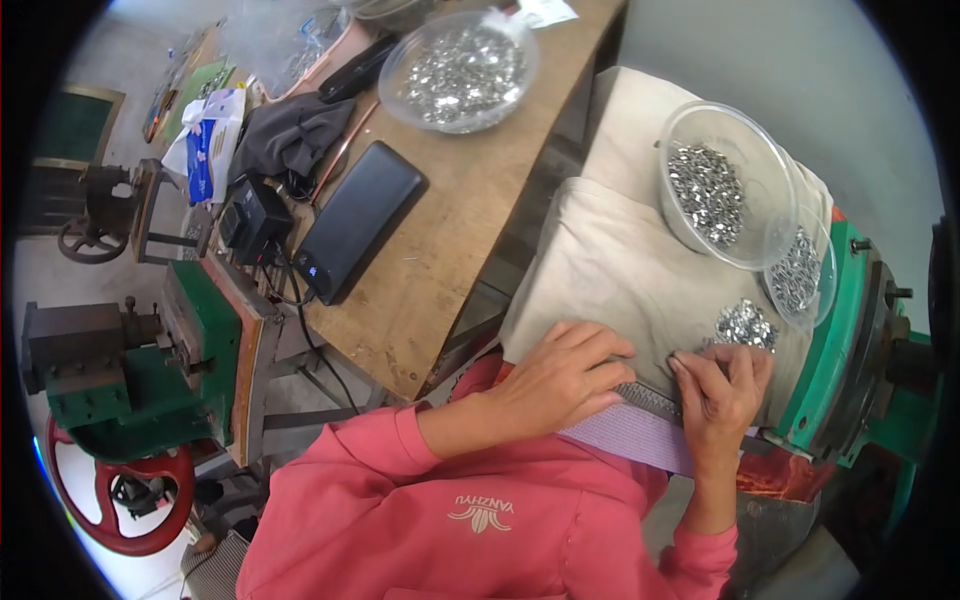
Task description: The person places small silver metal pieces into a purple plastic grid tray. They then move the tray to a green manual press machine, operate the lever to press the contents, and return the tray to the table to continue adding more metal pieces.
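My right hand (pixel 725 385) is closed in a pinch, thumb against forefinger, above the near edge of a beige cloth (pixel 600 250). A tiny dark bit shows at its fingertips, too small to name. To its left, my left hand (pixel 572 378) lies palm down with bent fingers slightly apart, seemingly holding nothing. Its fingertips are by a dark ribbed strip (pixel 652 400) that runs between both hands along the cloth's edge. A loose pile of small shiny metal pieces (pixel 746 326) lies just beyond my right fingers.
A clear tub (pixel 765 225) of small metal parts and a smaller clear container (pixel 822 300) stand beyond the pile. Green machinery (pixel 835 340) borders the right. On the wooden table (pixel 450 240) sit a black power bank (pixel 362 222) and a bowl of metal pieces (pixel 462 75). Another green machine (pixel 140 380) stands left.
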